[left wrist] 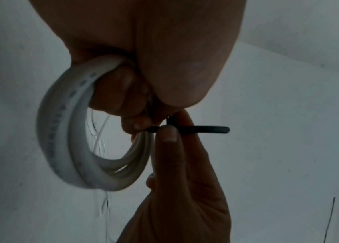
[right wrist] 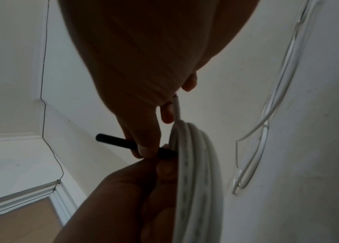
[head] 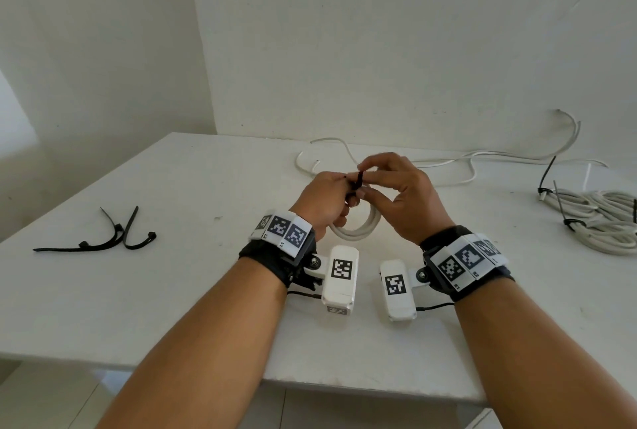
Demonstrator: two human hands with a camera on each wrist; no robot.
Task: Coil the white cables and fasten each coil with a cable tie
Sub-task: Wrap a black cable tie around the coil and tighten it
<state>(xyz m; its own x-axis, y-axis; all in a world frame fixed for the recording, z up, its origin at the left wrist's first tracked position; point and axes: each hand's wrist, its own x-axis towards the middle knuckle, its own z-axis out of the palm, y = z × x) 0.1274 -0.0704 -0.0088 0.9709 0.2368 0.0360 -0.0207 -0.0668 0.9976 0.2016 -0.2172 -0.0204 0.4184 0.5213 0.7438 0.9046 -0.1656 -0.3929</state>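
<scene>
Above the worktop [head: 193, 291], the left hand [head: 324, 201] grips a white coil [head: 358, 228], keeping its loops bunched, while the right hand [head: 403, 194] fingers [left wrist: 167, 136] pinch a black cable tie [left wrist: 206, 129] at the bundle, likely to cinch it.

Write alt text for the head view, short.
Two hands work over a white table: the left hand holds a white cable coil while the right hand pinches a black cable tie at its top. Spare ties lie left, tied coils right.
</scene>
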